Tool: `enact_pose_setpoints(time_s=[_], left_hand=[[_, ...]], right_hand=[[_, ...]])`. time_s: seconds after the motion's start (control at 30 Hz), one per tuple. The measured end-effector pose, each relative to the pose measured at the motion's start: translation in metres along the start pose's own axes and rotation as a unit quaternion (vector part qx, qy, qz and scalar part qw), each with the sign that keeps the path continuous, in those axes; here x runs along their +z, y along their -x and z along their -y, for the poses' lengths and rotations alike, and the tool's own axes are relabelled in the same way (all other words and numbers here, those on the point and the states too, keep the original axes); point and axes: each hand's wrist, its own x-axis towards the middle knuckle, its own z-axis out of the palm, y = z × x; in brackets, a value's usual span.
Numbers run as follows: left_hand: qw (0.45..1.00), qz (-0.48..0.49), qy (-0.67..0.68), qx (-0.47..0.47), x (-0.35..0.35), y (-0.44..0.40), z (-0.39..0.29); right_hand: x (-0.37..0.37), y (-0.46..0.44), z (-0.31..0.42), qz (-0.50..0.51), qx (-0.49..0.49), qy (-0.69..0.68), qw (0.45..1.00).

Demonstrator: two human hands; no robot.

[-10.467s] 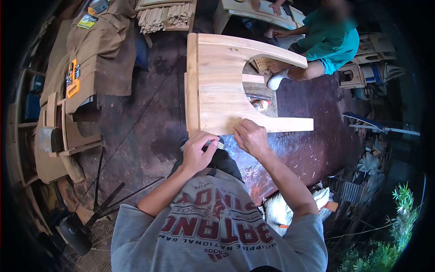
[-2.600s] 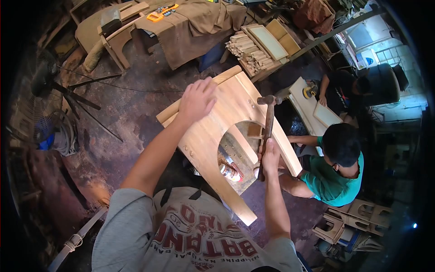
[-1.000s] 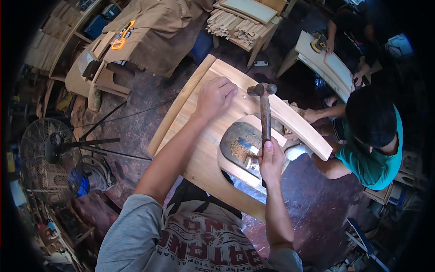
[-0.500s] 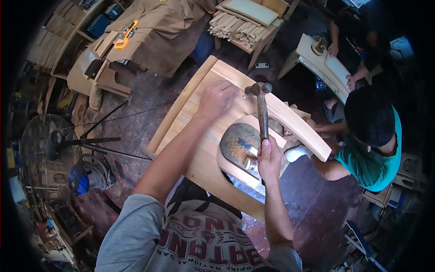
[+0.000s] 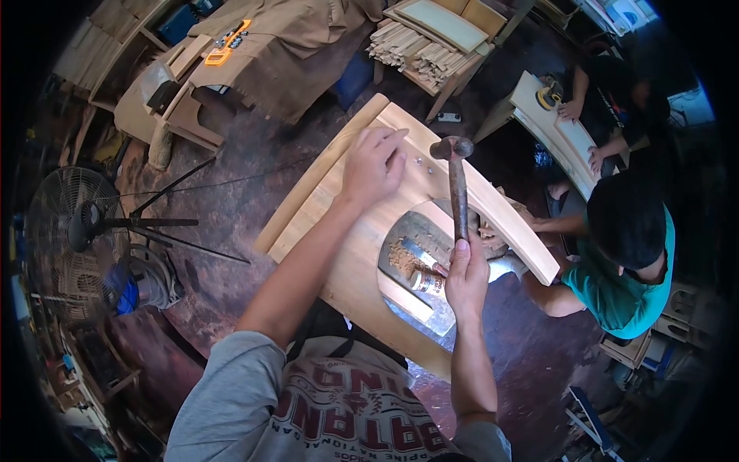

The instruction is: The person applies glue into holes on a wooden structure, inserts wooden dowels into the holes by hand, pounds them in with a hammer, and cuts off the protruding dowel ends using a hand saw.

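My right hand (image 5: 466,279) is wrapped around the wooden handle of a hammer (image 5: 458,185), whose dark metal head is raised over the curved edge of a pale wooden furniture panel (image 5: 331,239). My left hand (image 5: 375,167) is over the upper part of the panel, its thumb and index finger apart, and nothing shows between them. Close to its fingertips, small shiny metal heads (image 5: 419,162) sit in the wood. Through the panel's rounded cutout I see a chisel-like blade (image 5: 418,252), a white labelled jar (image 5: 427,283) and wood shavings (image 5: 402,260).
A person in a green shirt (image 5: 627,262) crouches at the right, near the panel's edge. Behind, another person's hand is by a yellow sander (image 5: 549,95) on a board. A standing fan (image 5: 77,223) is at the left. Wood strips (image 5: 423,54) lie stacked at the back.
My left hand has shifted slightly and its fingers have parted. The hammer has moved a little to the right with my right hand. The whole view has shifted slightly.
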Motion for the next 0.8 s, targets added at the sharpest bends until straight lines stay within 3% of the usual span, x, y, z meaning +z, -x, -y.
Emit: enact_pose_setpoints(time_s=[0.03,0.1,0.3,0.4,0.47,0.63,0.7,0.8], left_hand=[[1.0,-0.002,-0.001,-0.004,-0.007,0.003,0.003],[0.984,-0.028,-0.171,-0.027,-0.026,0.014,0.015],[0.983,0.004,-0.161,-0.087,-0.034,0.033,0.03],[0.984,0.003,-0.157,-0.088,-0.035,0.029,0.031],[0.985,-0.002,-0.154,-0.081,-0.036,0.03,0.029],[0.982,0.01,-0.154,-0.106,-0.036,0.029,0.029],[0.982,0.013,-0.15,-0.114,-0.037,0.029,0.026],[0.982,-0.004,-0.154,-0.106,-0.036,0.026,0.025]], right_hand=[[-0.002,0.002,0.005,0.004,-0.001,0.002,1.0],[-0.005,0.005,0.012,-0.028,-0.069,-0.005,0.997],[-0.014,-0.003,0.041,-0.015,-0.084,0.02,0.996],[-0.005,-0.014,0.03,0.0,-0.072,0.087,0.994],[-0.007,-0.026,0.022,0.073,-0.027,0.211,0.974],[-0.012,-0.018,0.025,0.026,-0.068,0.162,0.984],[-0.012,-0.009,0.038,-0.016,-0.055,0.046,0.997],[-0.014,-0.015,0.037,-0.042,-0.11,0.075,0.99]])
